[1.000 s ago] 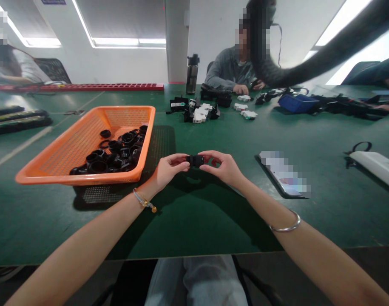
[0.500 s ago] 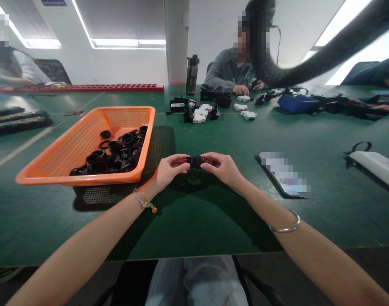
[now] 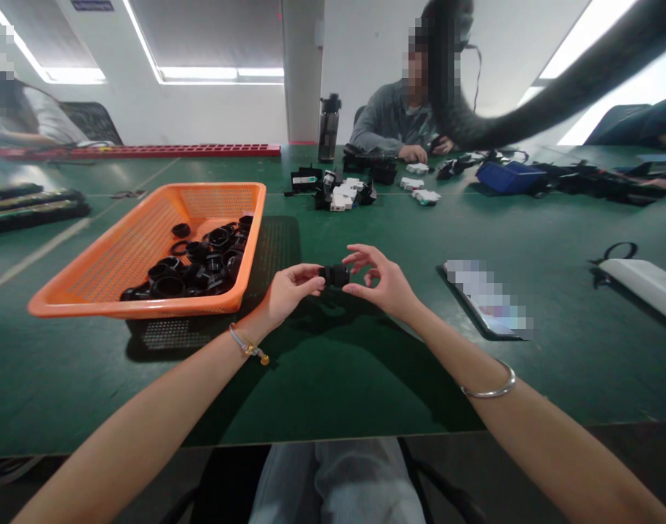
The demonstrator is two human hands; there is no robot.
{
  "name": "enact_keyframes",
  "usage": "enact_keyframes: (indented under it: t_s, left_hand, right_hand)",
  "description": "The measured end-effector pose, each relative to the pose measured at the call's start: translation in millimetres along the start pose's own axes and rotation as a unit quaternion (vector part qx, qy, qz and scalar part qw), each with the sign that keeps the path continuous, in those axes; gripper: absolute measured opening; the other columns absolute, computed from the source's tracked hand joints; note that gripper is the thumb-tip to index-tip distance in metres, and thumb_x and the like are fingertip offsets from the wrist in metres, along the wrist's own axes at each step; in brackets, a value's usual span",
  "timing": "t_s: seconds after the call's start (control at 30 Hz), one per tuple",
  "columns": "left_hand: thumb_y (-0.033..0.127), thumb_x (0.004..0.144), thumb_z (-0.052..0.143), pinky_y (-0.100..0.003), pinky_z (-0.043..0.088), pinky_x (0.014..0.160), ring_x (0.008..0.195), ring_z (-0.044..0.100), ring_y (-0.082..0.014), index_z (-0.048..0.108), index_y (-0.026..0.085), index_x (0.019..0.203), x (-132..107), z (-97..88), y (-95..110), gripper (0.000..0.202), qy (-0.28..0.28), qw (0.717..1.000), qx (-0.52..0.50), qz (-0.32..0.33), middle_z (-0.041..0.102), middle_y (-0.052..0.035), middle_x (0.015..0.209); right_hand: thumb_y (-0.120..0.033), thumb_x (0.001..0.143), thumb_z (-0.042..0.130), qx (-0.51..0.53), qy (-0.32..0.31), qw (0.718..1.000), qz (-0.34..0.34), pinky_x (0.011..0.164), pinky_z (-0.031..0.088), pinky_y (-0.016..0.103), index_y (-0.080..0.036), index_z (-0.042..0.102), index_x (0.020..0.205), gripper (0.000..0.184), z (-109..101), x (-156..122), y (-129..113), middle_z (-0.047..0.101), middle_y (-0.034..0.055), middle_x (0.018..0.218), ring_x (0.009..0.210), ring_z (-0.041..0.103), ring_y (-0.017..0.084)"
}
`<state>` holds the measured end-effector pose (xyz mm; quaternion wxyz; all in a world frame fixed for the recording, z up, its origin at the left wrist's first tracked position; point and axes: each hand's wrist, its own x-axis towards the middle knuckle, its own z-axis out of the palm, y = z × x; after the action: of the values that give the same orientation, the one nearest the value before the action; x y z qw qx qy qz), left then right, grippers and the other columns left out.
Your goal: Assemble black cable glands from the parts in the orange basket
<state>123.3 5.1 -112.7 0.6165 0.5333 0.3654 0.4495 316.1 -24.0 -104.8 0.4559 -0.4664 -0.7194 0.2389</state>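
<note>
While the small black cylindrical part (image 3: 338, 275), apparently plastic, is pinched in the bare left hand (image 3: 287, 294) above the flat green worktop (image 3: 333, 393), a loose grip could drop it; right hand (image 3: 387, 284), spread beside its end, contact unclear, might knock it askew.

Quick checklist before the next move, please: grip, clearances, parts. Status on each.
1. Left hand gripping the black cylindrical fitting: ok, pinched between thumb and fingers.
2. Right hand clear of the fitting: cannot tell; fingers are spread, but the thumb tip is too close to its end to judge contact.
3. Fitting's pieces fully seated: cannot tell, too small and dark.
4. Orange basket upright, black plastic parts inside: ok.
5. Smartphone apart from both hands: ok, on the table to the right.
6. Co-worker's hand out of the way: ok, across the table.
</note>
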Motion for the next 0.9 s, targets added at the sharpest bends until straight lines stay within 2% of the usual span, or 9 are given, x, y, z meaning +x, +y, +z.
enact_keyframes:
  t_s: [0.07, 0.17, 0.3, 0.6, 0.9]
  left_hand:
    - [0.031, 0.050, 0.080, -0.024, 0.051, 0.060, 0.059, 0.059, -0.0100, 0.068, 0.011, 0.081, 0.0, -0.1, 0.1, 0.038, 0.000, 1.000, 0.000, -0.002, 0.067, -0.0011, 0.068]
    - [0.031, 0.051, 0.080, -0.025, 0.051, 0.062, 0.060, 0.060, -0.0106, 0.068, 0.011, 0.081, 0.4, -0.7, -0.4, 0.037, -0.005, 1.000, 0.005, 0.000, 0.067, -0.0016, 0.069]
    - [0.031, 0.052, 0.080, -0.025, 0.052, 0.062, 0.060, 0.061, -0.0110, 0.069, 0.011, 0.082, 0.9, -1.5, -1.4, 0.038, -0.006, 1.000, 0.009, 0.000, 0.067, -0.0014, 0.068]
    - [0.030, 0.051, 0.080, -0.026, 0.053, 0.064, 0.058, 0.060, -0.0096, 0.069, 0.011, 0.081, 0.3, -1.0, -0.5, 0.037, -0.003, 1.000, 0.006, -0.002, 0.068, -0.0012, 0.070]
    - [0.030, 0.049, 0.081, -0.025, 0.053, 0.064, 0.058, 0.059, -0.0095, 0.069, 0.012, 0.081, 0.4, -0.9, -0.4, 0.038, -0.001, 1.000, 0.001, -0.004, 0.068, -0.0012, 0.069]
  right_hand:
    - [-0.036, 0.066, 0.072, -0.011, -0.001, 0.999, -0.032, 0.053, 0.043, 0.026, -0.022, 0.055, 0.114, 0.054, -1.7, -0.5, -1.7, 0.065, 0.0079, 0.107, 0.081, 0.060, 0.018]
    - [-0.030, 0.068, 0.071, -0.037, -0.014, 0.997, -0.062, 0.058, 0.045, 0.027, -0.023, 0.059, 0.107, 0.042, -2.6, -1.3, -3.8, 0.066, 0.0062, 0.104, 0.083, 0.060, 0.018]
    - [-0.023, 0.069, 0.067, -0.051, -0.019, 0.997, -0.061, 0.060, 0.046, 0.028, -0.023, 0.062, 0.101, 0.033, -1.1, -1.9, -4.2, 0.068, 0.0047, 0.097, 0.080, 0.061, 0.018]
    - [-0.026, 0.068, 0.068, -0.044, -0.012, 0.998, -0.046, 0.061, 0.045, 0.029, -0.023, 0.061, 0.100, 0.033, 0.0, -1.9, -3.4, 0.069, 0.0028, 0.089, 0.078, 0.062, 0.018]
    - [-0.029, 0.070, 0.066, -0.031, -0.014, 0.999, -0.030, 0.058, 0.042, 0.027, -0.022, 0.059, 0.101, 0.032, -0.2, -1.8, -6.2, 0.068, 0.0013, 0.080, 0.067, 0.058, 0.015]
